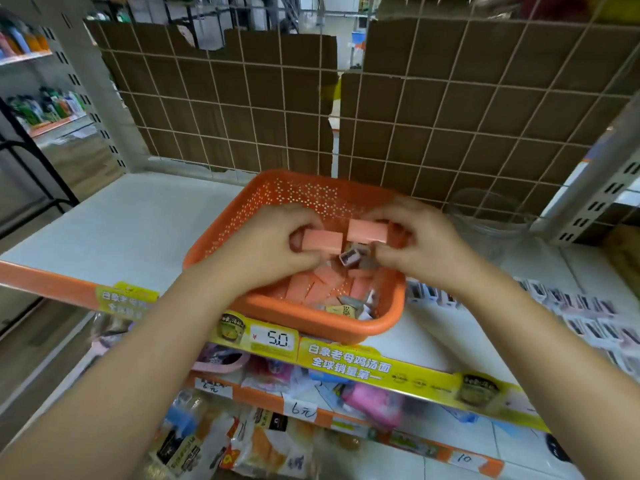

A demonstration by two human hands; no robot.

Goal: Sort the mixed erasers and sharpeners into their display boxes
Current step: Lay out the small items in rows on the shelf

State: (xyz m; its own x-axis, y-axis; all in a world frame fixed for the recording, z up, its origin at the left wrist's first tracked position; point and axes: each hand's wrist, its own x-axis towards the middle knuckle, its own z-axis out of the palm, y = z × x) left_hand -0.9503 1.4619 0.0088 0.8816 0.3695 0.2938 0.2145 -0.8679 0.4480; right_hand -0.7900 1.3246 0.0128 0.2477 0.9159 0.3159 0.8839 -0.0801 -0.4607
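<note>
An orange perforated basket (277, 199) stands on the white shelf and holds several pink erasers (301, 289) mixed with small sharpeners (349, 301). Over the basket, my left hand (266, 244) grips a pink eraser (323, 241). My right hand (419, 244) pinches another pink eraser (367, 231) at its top, and a small sharpener (350, 257) shows just below its fingers. The two held erasers are almost side by side above the pile.
Rows of small sharpeners (588, 317) lie on the shelf to the right. A clear glass jar (491, 220) stands behind them against the wire grid backed with cardboard (242, 109). The lower shelf holds packaged goods (270, 441) and price tags.
</note>
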